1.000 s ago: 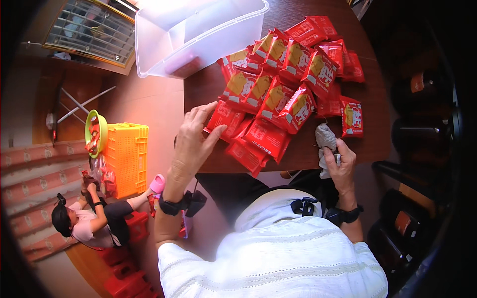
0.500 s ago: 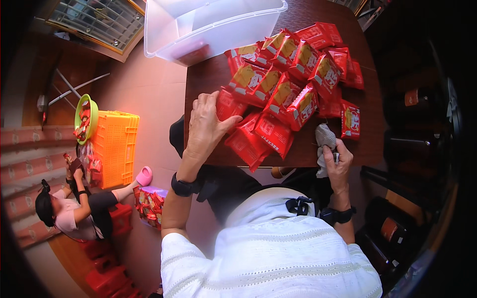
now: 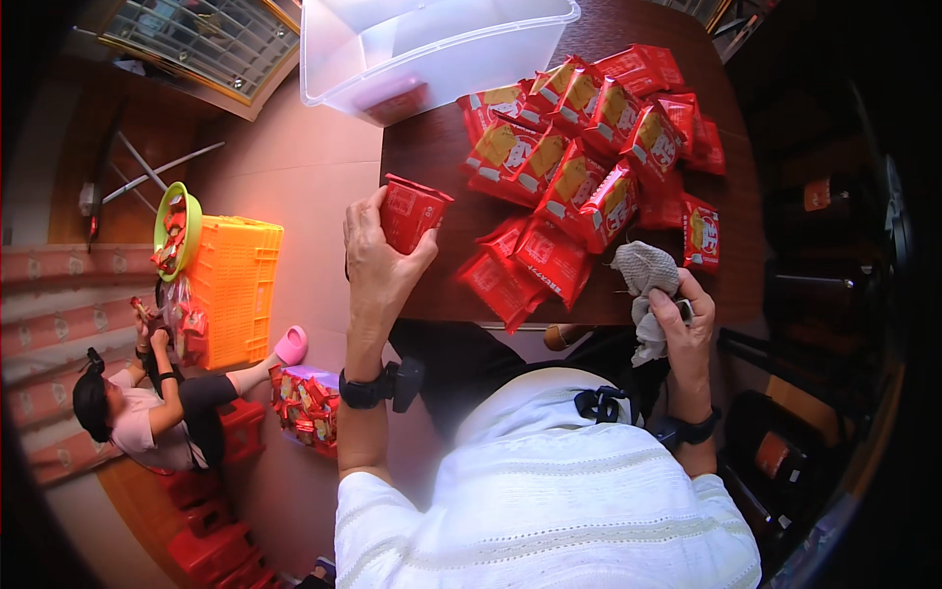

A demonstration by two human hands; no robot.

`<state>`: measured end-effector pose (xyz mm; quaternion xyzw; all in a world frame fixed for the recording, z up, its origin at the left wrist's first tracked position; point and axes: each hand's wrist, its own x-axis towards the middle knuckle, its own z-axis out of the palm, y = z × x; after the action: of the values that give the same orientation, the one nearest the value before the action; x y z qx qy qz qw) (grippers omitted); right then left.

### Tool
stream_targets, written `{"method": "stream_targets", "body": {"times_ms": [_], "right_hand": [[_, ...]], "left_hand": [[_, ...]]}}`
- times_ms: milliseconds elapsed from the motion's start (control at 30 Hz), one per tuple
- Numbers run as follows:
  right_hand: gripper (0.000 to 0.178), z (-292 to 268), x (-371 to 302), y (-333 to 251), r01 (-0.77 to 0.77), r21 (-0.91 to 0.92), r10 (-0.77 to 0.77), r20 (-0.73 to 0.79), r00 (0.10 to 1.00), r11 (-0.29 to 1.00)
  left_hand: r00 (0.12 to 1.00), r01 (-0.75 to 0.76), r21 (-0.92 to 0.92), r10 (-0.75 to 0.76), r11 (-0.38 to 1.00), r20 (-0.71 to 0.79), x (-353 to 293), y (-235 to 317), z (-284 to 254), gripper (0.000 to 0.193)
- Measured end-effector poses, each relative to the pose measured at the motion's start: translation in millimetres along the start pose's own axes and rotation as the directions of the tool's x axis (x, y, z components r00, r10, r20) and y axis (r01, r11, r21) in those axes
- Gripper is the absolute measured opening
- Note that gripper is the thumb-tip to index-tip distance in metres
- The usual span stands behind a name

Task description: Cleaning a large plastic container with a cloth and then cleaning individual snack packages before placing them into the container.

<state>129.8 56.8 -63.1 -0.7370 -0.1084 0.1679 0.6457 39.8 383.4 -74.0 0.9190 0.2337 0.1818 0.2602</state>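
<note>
My left hand [image 3: 378, 240] grips a small red snack packet [image 3: 413, 213] between thumb and fingers, held up at the table's left edge. Bunched in my right hand [image 3: 684, 316] is a grey cloth [image 3: 648, 280], just over the table's near edge. Between the hands, a heap of red snack packets [image 3: 569, 182] with yellow and white print covers much of the dark wooden table [image 3: 442, 152]. A few of them lie apart at the near side, and one stands close to the cloth.
A clear plastic bin [image 3: 442, 59] with a red packet inside stands at the table's far left. On the left are an orange crate [image 3: 240, 290], a green basin [image 3: 186, 231] of packets, a red box of packets [image 3: 306, 404] and a seated person [image 3: 147, 412]. Dark chairs [image 3: 814, 280] stand at right.
My left hand has picked a packet from the heap's left side and lifted it away to the left. The cloth in my right hand has shifted slightly.
</note>
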Motion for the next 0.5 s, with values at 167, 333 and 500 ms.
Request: {"method": "stream_targets", "body": {"times_ms": [167, 333, 500], "right_hand": [[0.033, 21, 4, -36, 0.087, 0.221, -0.142, 0.251, 0.958, 0.971], [0.047, 60, 27, -56, 0.445, 0.206, -0.487, 0.471, 0.736, 0.872], [0.042, 126, 29, -60, 0.794, 0.072, -0.691, 0.544, 0.476, 0.604]], "left_hand": [[0.948, 0.307, -0.812, -0.235, 0.497, 0.214, -29, -6, -11, 0.061], [0.945, 0.281, -0.907, -0.074, -0.315, 0.319, -52, 20, -17, 0.060], [0.913, 0.142, -0.761, -0.214, -0.633, 0.349, -60, 46, -21, 0.063]]}}
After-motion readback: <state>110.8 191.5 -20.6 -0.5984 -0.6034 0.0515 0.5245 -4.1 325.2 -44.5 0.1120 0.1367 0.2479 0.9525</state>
